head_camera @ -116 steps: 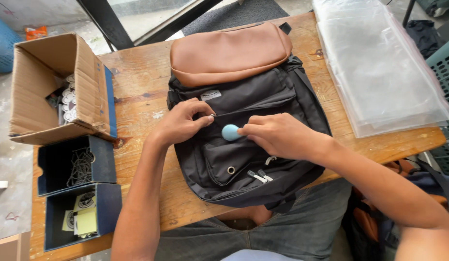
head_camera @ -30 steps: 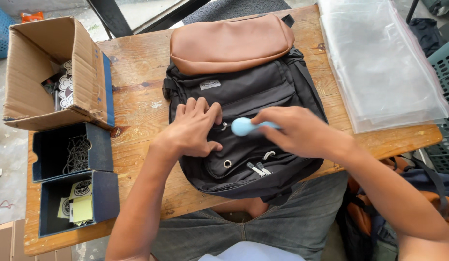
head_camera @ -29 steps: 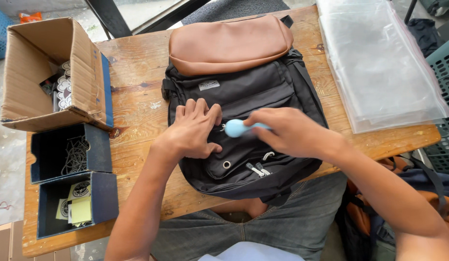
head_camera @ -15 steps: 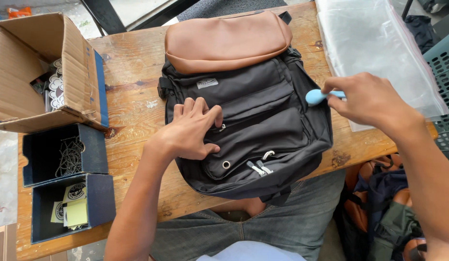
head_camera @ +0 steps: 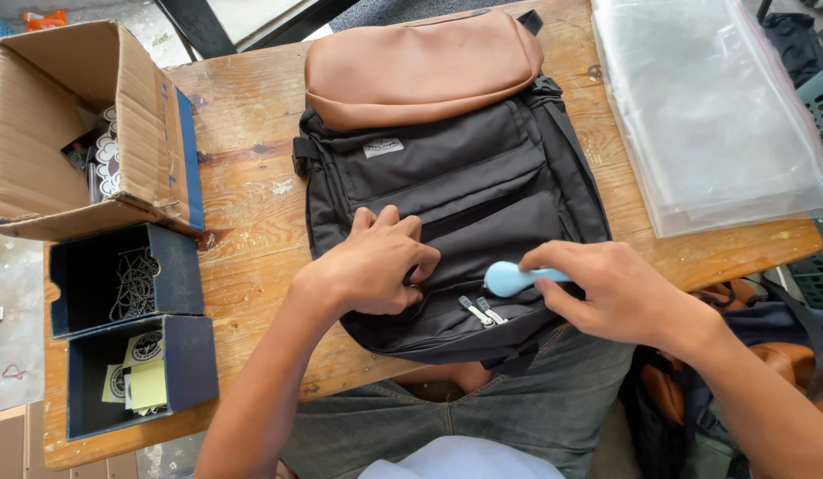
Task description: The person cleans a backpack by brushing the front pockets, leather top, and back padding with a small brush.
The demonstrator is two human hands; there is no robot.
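A black backpack (head_camera: 465, 191) with a brown leather top flap (head_camera: 420, 66) lies flat on a wooden table (head_camera: 243, 186). My left hand (head_camera: 372, 266) presses on the lower front pocket, fingers curled at its edge. My right hand (head_camera: 611, 293) holds a small light-blue tool (head_camera: 511, 278), its rounded end pointing left just above two silver zipper pulls (head_camera: 478, 310) near the bag's bottom edge.
An open cardboard box (head_camera: 83, 124) with small items stands at the left. Below it sit two dark blue trays, one (head_camera: 128, 279) with chains, one (head_camera: 141, 372) with tags and cards. A stack of clear plastic bags (head_camera: 704, 106) lies at the right. Another bag (head_camera: 766, 337) sits on the floor at right.
My right hand swung out to the right with the blue tool, then came back down to the bag's lower pocket by the zipper pulls. My left hand stayed on the pocket.
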